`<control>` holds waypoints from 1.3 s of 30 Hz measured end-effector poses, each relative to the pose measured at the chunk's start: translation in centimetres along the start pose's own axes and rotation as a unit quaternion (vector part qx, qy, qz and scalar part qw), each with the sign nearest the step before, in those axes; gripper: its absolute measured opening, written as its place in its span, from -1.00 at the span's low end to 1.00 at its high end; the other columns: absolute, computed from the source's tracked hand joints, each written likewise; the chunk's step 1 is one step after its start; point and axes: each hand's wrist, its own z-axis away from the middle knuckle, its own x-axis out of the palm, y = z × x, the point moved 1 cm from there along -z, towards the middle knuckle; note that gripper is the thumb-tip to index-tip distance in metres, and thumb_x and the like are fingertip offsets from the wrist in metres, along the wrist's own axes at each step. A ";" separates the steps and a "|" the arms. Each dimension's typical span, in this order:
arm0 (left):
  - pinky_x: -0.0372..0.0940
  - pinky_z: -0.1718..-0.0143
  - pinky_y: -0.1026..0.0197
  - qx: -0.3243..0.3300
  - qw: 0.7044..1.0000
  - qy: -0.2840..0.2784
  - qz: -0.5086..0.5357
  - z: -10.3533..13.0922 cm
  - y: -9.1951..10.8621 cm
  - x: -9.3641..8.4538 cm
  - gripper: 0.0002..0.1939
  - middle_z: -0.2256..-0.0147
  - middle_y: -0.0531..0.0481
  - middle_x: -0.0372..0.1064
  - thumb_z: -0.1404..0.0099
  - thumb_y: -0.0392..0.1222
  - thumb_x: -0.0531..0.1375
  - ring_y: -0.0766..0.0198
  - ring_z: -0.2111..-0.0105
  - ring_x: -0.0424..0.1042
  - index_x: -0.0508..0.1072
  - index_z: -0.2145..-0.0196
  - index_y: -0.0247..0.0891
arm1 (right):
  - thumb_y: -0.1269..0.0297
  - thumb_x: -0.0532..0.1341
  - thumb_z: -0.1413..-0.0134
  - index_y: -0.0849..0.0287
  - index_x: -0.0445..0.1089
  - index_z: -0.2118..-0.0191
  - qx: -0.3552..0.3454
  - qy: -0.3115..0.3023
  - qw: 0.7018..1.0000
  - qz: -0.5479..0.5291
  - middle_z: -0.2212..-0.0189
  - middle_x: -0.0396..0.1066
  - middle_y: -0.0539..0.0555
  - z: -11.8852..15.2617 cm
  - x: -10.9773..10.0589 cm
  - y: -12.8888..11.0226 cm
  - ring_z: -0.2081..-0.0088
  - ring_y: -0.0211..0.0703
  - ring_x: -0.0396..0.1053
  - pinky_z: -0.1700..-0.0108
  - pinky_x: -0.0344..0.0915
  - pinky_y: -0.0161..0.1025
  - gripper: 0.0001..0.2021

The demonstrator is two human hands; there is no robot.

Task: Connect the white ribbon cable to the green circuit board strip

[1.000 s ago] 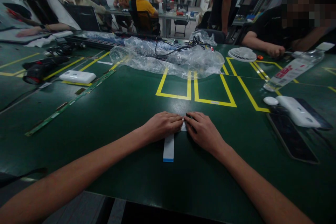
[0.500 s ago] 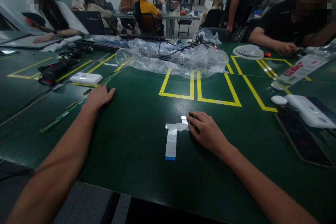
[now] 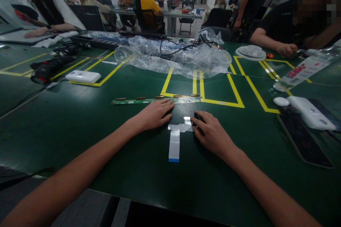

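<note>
A long, thin green circuit board [image 3: 128, 101] with several brown tabs along its far edge lies crosswise on the table. My left hand [image 3: 157, 113] rests at its near edge, fingers stretched out over the board and thumb apart. Closer to me is a white flat ribbon cable [image 3: 174, 145] with a blue end strip; its upper part bends sideways and has a shiny end piece. My right hand [image 3: 211, 131] lies on the table at the cable's right side, fingers loosely bent and apart, fingertips touching or very near it.
Crumpled clear plastic wrap [image 3: 183, 58] with black cables lies across the back. On the right are a phone [image 3: 303, 140], a white device [image 3: 311, 111] and a tilted water bottle [image 3: 298, 72]. Another white box [image 3: 83, 76] sits left. Co-workers sit around the table.
My left hand has come from the left to the middle, and the circuit board has moved with it, turning from slanted to crosswise. My right hand and the ribbon cable have hardly moved.
</note>
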 end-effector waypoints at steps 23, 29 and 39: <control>0.03 -0.43 -0.10 0.161 0.983 -0.038 0.084 0.5 2.9 -0.9 -0.45 -0.38 -0.20 0.11 -0.45 -0.31 0.13 0.01 -0.42 0.04 0.30 -0.36 -0.35 | 0.06 0.15 -0.36 0.23 0.28 -0.36 0.014 -0.015 1.000 -0.012 -0.37 0.23 0.36 0.5 1.2 -0.9 -0.39 0.31 0.15 -0.37 0.15 0.29 -0.43; 0.01 -0.44 -0.10 0.160 0.983 -0.047 0.082 0.5 2.7 -0.7 -0.40 -0.40 -0.19 0.06 -0.44 -0.28 0.10 0.02 -0.44 -0.01 0.25 -0.40 -0.36 | 0.12 0.13 -0.39 0.29 0.30 -0.35 0.008 -0.029 0.999 -0.019 -0.36 0.24 0.40 0.4 0.8 -0.5 -0.37 0.32 0.18 -0.35 0.19 0.30 -0.46; 0.05 -0.41 -0.11 0.164 0.984 -0.035 0.063 0.4 3.1 -0.8 -0.39 -0.38 -0.24 0.11 -0.42 -0.26 0.09 -0.02 -0.42 0.05 0.26 -0.38 -0.44 | 0.19 0.11 -0.38 0.33 0.33 -0.33 0.010 -0.030 0.999 0.011 -0.33 0.26 0.41 0.2 0.7 -0.9 -0.34 0.31 0.22 -0.34 0.19 0.24 -0.48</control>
